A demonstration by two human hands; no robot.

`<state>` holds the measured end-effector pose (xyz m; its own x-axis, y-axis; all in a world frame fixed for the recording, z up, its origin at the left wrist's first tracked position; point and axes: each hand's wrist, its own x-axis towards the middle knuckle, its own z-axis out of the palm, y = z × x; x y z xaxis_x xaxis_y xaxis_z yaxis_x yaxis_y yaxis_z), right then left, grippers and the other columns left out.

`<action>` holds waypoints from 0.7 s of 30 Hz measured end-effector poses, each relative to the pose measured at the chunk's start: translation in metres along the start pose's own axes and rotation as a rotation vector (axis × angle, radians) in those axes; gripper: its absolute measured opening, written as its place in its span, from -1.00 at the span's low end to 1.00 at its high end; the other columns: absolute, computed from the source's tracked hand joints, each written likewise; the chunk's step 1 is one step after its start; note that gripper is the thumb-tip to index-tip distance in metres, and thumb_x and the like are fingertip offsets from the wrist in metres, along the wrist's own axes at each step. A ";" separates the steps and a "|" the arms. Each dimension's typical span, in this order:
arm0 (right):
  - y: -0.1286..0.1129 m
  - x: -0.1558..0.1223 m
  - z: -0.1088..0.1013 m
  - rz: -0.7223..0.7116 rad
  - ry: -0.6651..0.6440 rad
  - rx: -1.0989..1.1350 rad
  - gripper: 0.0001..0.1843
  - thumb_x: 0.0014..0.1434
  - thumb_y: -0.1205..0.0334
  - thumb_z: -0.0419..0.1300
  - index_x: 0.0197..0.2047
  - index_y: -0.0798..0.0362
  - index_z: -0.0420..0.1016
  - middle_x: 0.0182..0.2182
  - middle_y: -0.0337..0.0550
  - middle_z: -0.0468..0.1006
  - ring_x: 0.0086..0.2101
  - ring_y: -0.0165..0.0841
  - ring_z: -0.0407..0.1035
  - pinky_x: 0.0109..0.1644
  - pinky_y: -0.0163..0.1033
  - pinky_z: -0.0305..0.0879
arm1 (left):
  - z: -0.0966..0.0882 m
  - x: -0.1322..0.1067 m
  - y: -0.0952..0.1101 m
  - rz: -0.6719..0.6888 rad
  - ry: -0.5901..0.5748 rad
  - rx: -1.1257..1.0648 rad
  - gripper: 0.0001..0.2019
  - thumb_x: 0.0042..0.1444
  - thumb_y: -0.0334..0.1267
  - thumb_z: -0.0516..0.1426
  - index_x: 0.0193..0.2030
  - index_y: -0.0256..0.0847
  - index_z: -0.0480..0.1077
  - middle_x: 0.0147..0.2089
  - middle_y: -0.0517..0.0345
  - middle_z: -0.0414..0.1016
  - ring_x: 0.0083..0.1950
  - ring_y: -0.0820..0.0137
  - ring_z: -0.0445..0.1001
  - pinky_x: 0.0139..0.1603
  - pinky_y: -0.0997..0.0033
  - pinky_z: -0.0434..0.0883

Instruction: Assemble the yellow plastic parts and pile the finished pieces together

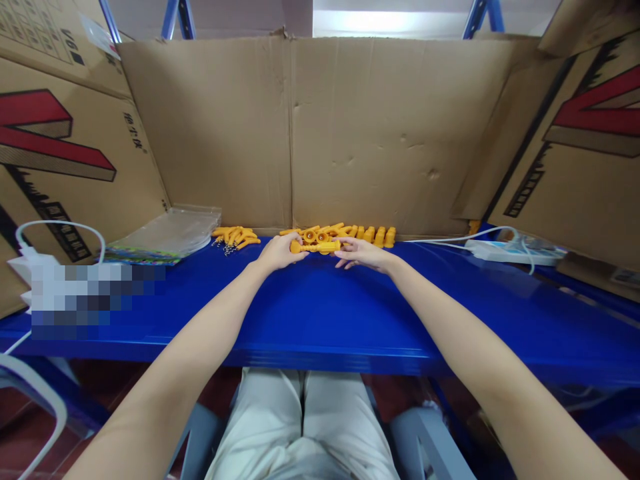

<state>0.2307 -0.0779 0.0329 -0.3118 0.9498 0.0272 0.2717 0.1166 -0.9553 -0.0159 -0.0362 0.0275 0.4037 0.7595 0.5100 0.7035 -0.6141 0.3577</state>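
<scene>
An orange plastic piece (316,247) with a narrow bar and wider ends stretches between my two hands over the back of the blue table. My left hand (281,252) closes its fingers around the left end. At the other end, my right hand (364,254) pinches the piece between thumb and forefinger, its lower fingers slightly apart. Just behind are round orange cups (310,236) with dark centres, partly hidden. A row of upright orange caps (380,236) stands right of them. To the left lies a pile of curved orange parts (235,235) with small metal clasps.
Cardboard panels (400,133) wall in the back and sides of the blue table (320,313). Clear plastic bags (167,230) lie at the back left, near a white cable (60,223). A white power strip (510,251) with cables sits at the right.
</scene>
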 end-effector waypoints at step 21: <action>-0.004 0.003 0.009 0.098 0.074 -0.025 -0.42 0.31 -0.17 -0.04 -0.39 0.17 0.46 -0.60 -0.04 0.55 -0.61 -0.44 0.43 -0.55 -0.41 0.33 | 0.000 0.000 0.001 0.021 0.009 0.004 -0.70 -0.06 -0.04 0.25 -0.24 -0.16 0.40 -0.57 0.30 0.37 -0.50 0.44 0.30 -0.42 0.46 0.14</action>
<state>0.2208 -0.0777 0.0339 -0.2149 0.9757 -0.0437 0.3203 0.0281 -0.9469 -0.0150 -0.0368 0.0280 0.4131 0.7446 0.5244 0.6970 -0.6291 0.3441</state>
